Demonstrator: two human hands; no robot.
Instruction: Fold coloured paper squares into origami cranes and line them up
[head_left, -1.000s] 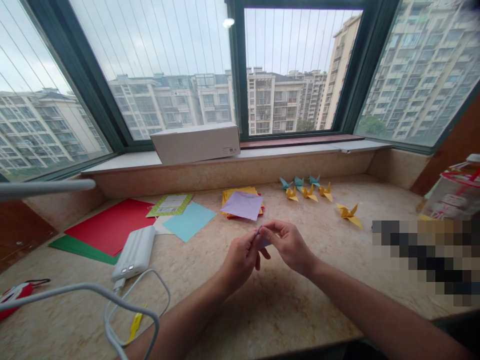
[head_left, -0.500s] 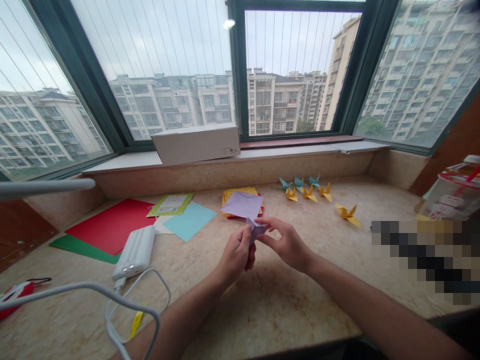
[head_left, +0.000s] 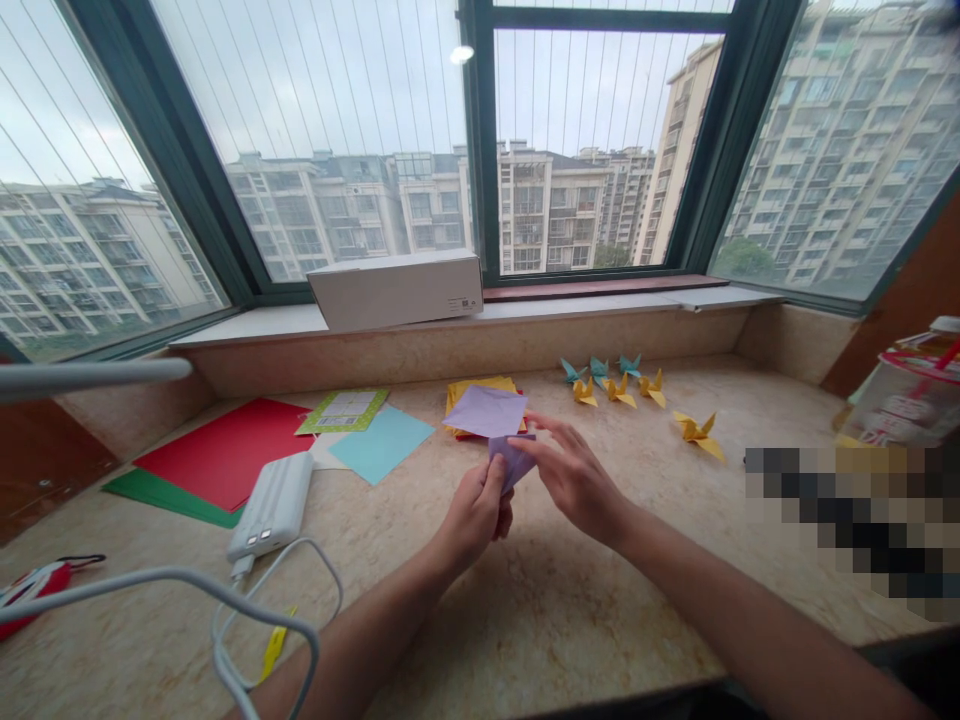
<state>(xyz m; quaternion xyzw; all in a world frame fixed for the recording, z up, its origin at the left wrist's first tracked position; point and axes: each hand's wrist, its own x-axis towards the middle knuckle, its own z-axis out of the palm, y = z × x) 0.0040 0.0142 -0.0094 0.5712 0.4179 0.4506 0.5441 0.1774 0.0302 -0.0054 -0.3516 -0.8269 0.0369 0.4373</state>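
One purple paper pinched in left fingers; right fingers touching.

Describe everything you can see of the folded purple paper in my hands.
The folded purple paper is a small piece of thin lilac origami paper, creased into a compact pointed shape; the exact folds are hard to make out. It is held up in the air above the counter, touching no surface. The left hand pinches its lower end; the right hand, fingers spread open, rests against its right side. A flat purple sheet lies just behind it.
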